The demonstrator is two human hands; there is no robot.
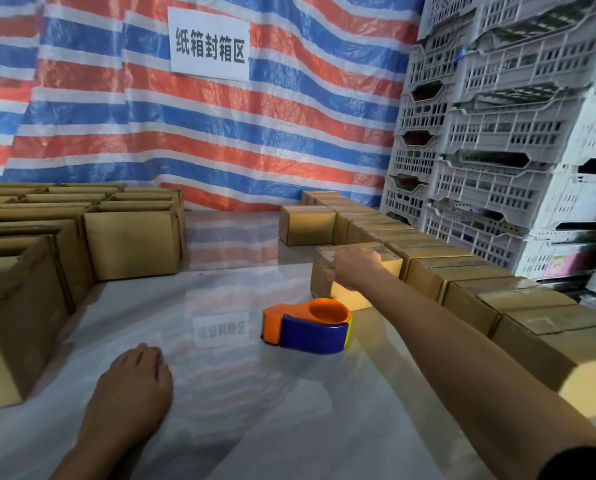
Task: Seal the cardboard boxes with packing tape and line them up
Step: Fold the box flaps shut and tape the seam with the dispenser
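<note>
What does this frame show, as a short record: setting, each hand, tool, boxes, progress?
setting: glossy surface, striped tarp with a paper sign behind
left hand: rests flat on the surface, holds nothing
right hand: on top of the taped box, thumb on its side, fingers hidden
tape dispenser: orange and blue, lying untouched before that box
open boxes: grouped at left
sealed row: lined up at right, beside stacked crates
progress: taped box is next to the row; open ones remain
</note>
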